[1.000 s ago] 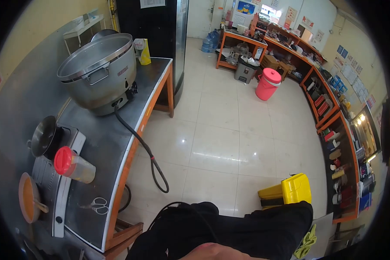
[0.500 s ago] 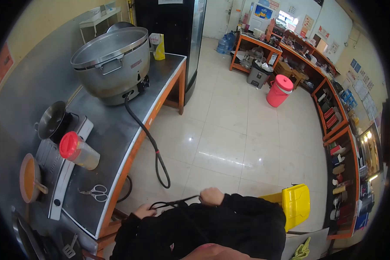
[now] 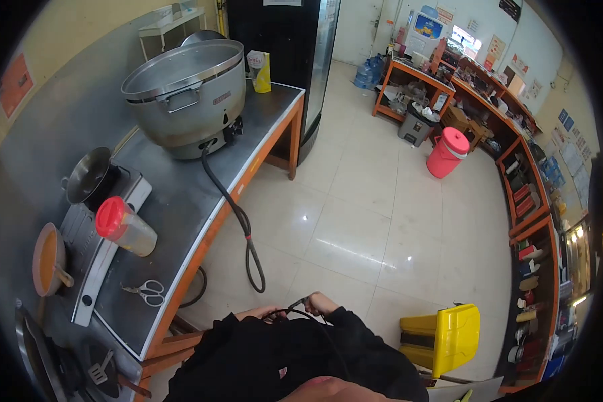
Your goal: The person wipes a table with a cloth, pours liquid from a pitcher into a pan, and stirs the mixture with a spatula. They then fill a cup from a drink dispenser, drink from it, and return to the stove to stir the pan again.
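Note:
My left hand [image 3: 271, 313] is low in front of my body, closed on a black cord [image 3: 301, 311] that loops across my dark top. Just to its right, my right hand [image 3: 320, 303] grips the same cord near a short dark piece. The two hands are close together. To their left stands a metal-topped table [image 3: 184, 224] with scissors [image 3: 147, 292], a red-lidded container [image 3: 127, 228] and a large metal cooker [image 3: 187, 97]. From the cooker a black hose [image 3: 236, 208] hangs in a loop over the table edge.
A stove [image 3: 107, 251] with a wok [image 3: 89, 175] and an orange-lined pan [image 3: 49, 261] line the left side. A yellow bin [image 3: 457, 340] stands at the lower right. Farther off are a pink bucket [image 3: 447, 153], a grey bin [image 3: 417, 127] and orange-framed shelves [image 3: 539, 258].
My left hand has moved right, toward my right hand, bringing the hands closer together along the cord. The view has shifted slightly, and more of the yellow bin shows.

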Demonstrator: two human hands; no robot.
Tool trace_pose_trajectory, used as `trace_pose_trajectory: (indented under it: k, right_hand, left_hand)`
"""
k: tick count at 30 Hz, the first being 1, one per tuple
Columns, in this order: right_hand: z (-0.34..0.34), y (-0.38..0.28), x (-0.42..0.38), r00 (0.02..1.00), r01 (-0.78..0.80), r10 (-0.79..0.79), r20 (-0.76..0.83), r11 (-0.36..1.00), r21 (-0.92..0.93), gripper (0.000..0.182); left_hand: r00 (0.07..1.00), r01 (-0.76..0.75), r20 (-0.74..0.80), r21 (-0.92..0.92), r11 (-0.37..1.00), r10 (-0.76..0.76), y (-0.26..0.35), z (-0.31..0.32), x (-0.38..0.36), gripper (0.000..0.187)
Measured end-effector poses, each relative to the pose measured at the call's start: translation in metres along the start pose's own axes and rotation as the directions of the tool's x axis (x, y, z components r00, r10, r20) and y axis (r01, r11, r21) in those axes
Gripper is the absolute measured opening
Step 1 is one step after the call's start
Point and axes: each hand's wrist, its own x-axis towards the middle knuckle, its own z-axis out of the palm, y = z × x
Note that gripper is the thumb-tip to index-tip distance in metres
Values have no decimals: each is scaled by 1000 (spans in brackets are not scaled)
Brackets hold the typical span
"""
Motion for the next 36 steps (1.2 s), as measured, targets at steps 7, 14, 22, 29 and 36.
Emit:
trace_pose_trajectory:
  k: [7, 14, 22, 29, 36]
  right_hand:
    - [-28, 7, 5, 999, -39, 41, -21, 993, 112, 17]
    - [-77, 4, 50, 962, 247, -254, -101, 966, -82, 18]
    - [-161, -119, 95, 982, 144, -127, -139, 982, 122, 26]
    - [-256, -226, 101, 945, 170, -183, -271, 983, -72, 43]
    - [-353, -226, 146, 863, 182, -127, -488, 981, 67, 49]
  left_hand:
    - [959, 226, 0, -599, 768, -282, 42, -21, 30, 39]
    - [933, 239, -256, -91, 967, -254, 32, -53, 141, 31]
    - [911, 207, -293, -287, 935, -292, 116, -150, 238, 24]
    - [957, 241, -109, -222, 945, -269, 200, -219, 344, 25]
    - [883, 467, 80, -227, 855, -462, 243, -277, 457, 28]
